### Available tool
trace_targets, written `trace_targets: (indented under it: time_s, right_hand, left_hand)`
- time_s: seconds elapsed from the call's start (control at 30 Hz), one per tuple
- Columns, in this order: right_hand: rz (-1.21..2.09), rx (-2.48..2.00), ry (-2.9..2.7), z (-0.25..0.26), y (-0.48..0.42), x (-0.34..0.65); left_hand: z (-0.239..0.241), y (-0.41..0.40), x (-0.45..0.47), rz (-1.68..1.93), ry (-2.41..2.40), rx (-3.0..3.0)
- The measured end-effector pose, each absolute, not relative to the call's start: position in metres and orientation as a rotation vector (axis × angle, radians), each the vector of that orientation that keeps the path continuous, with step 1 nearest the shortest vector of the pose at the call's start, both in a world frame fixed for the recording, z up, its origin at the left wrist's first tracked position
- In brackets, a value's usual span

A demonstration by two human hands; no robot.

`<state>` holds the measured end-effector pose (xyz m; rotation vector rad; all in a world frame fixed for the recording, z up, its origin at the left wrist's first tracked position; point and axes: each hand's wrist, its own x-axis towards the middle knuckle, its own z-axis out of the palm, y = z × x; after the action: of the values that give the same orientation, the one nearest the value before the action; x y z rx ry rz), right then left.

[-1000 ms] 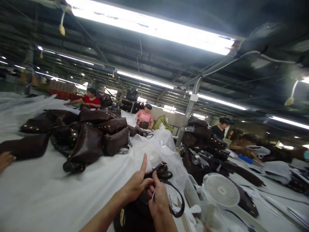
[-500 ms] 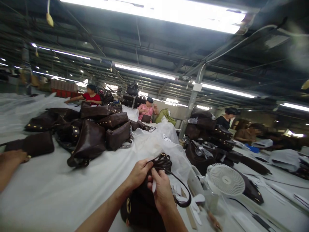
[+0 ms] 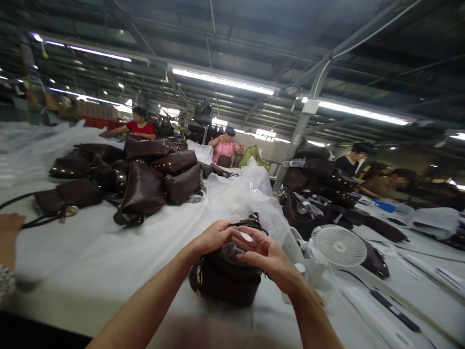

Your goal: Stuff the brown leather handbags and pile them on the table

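A dark brown leather handbag [image 3: 227, 286] stands upright in front of me, with a gold-coloured fitting on its left side. My left hand [image 3: 216, 237] is at the bag's top edge, fingers bent and closed on the rim. Over the top right of the bag is my right hand [image 3: 263, 249], its thumb and fingers apart. A small white oval piece [image 3: 246, 236] shows among the right fingers; whether they grip it I cannot make out. Clear plastic shows in the bag's mouth, partly covered by my hands.
Brown bags [image 3: 141, 189] are heaped at left, near a flap bag [image 3: 69, 196] and another person's hand [image 3: 10, 225]. White plastic sheeting [image 3: 232, 194] lies beyond my bag. At right are a white fan [image 3: 339, 245] and more stacked bags [image 3: 308, 179]. Several people work farther back.
The dark straps that both hands held are no longer in my grasp. My right hand has opened and shifted right. The bag shows more fully, and the other person's hand has left the flap bag.
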<state>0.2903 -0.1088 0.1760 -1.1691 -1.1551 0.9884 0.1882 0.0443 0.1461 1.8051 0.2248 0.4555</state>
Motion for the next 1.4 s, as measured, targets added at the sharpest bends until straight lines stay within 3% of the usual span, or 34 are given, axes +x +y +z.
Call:
trace_targets:
  time_s: [0.2,0.4,1.4]
  right_hand:
    - [0.530,-1.520,-1.215,0.187,-0.103,0.293]
    - [0.713,-1.482,-1.019,0.196,-0.091,0.288]
    - [0.768,-1.552,-0.959,0.195,-0.083,0.285]
  left_hand:
    - [0.147,0.044,0.186,0.438,0.151,1.782]
    - [0.150,0.040,0.184,0.449,0.101,1.856]
    - [0.148,0.040,0.184,0.577,0.048,2.098]
